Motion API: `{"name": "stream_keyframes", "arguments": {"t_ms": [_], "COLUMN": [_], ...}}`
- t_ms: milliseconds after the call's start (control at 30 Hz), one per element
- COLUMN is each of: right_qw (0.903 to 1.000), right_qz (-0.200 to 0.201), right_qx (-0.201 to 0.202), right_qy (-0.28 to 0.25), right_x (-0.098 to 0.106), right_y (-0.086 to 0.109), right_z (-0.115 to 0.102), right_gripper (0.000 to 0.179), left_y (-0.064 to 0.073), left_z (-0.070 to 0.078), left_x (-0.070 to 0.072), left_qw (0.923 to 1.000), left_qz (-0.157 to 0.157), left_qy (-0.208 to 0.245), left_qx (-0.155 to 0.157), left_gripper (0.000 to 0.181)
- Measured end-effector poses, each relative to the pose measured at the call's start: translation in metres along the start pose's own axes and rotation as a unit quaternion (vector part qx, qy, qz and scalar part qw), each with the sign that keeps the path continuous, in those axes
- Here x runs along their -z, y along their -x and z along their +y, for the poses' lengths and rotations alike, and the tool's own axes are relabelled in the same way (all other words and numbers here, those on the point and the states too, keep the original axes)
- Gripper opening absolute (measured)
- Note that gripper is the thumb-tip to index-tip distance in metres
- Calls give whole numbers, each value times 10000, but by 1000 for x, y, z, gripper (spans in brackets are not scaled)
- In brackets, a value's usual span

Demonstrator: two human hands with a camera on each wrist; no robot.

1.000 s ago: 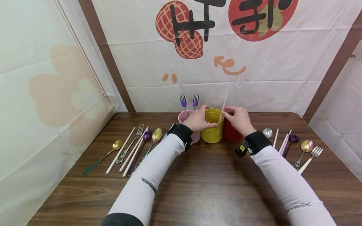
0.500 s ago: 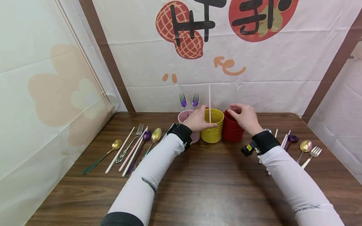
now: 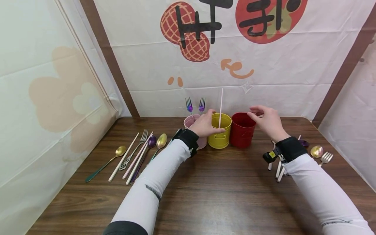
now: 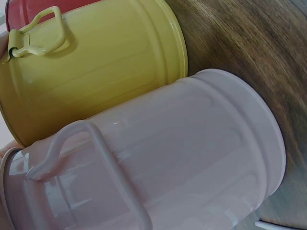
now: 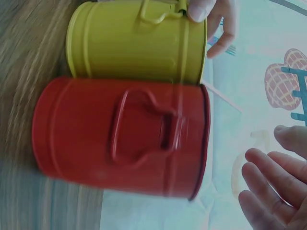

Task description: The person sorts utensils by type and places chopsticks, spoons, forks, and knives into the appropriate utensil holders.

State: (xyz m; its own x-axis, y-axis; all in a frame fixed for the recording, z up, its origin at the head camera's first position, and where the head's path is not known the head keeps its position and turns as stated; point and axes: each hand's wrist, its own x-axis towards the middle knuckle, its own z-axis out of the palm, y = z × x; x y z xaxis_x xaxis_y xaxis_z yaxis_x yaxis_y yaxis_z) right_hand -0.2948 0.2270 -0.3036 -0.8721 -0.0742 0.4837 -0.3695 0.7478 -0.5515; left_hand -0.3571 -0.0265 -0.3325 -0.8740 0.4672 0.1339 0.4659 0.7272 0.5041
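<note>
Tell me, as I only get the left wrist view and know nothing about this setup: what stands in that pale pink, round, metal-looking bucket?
Observer: Two shiny purple-and-blue metal forks stand in the pale pink bucket, prongs up.

Visitor: Ooh. And the glossy yellow, round, metal-looking bucket? I only see its outside.

Observer: The head view shows a slender pale pink chopstick standing in it, poking well above the rim.

Visitor: Is the right hand holding anything? It isn't in my picture.

Observer: No, the right wrist view shows nothing in its fingers.
</note>
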Motion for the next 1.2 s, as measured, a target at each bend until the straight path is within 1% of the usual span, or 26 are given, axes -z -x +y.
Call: {"name": "stream_keyframes", "arguments": {"t_ms": [167, 267, 367, 467, 567, 667, 733, 800, 867, 1000, 1100, 1200], "right_qw": [9998, 9997, 9994, 9988, 9984, 9980, 9978, 9971, 9962, 9928, 9892, 9831], "right_qz": [42, 18, -48, -89, -105, -106, -108, -121, -172, -375, -624, -951], "right_qx": [141, 171, 185, 199, 147, 31, -79, -205, -321, -569, -744, -874], "right_qy": [122, 184, 298, 439, 536, 630, 653, 718, 795, 984, 1095, 1295], "right_x": [13, 19, 25, 32, 39, 44, 47, 49, 50, 48, 45, 40], "right_y": [8, 15, 23, 32, 37, 41, 43, 47, 52, 61, 64, 67], "right_z": [6, 10, 15, 21, 29, 35, 39, 42, 46, 56, 62, 68], "right_gripper": [31, 30, 30, 29, 28, 30, 32, 34, 36, 39, 42, 42], "left_y": [0, -1, -1, -1, 0, 0, -1, -3, -5, -11, -15, -18], "left_z": [-1, 0, 3, 7, 15, 26, 34, 41, 46, 51, 53, 56], "left_x": [3, 5, 6, 7, 8, 10, 11, 9, 6, -6, -18, -28], "left_qw": [9998, 9998, 9998, 9998, 9983, 9947, 9924, 9923, 9933, 9961, 9973, 9974], "left_qz": [-88, -122, -85, 128, 498, 881, 1006, 968, 834, 591, 475, 355], "left_qy": [153, 134, 102, 138, 289, 512, 642, 666, 656, 467, 192, -150], "left_qx": [4, -89, -127, -77, -60, -172, -304, -403, -454, -465, -534, -607], "left_gripper": [89, 89, 93, 93, 90, 83, 81, 81, 82, 84, 85, 86]}}
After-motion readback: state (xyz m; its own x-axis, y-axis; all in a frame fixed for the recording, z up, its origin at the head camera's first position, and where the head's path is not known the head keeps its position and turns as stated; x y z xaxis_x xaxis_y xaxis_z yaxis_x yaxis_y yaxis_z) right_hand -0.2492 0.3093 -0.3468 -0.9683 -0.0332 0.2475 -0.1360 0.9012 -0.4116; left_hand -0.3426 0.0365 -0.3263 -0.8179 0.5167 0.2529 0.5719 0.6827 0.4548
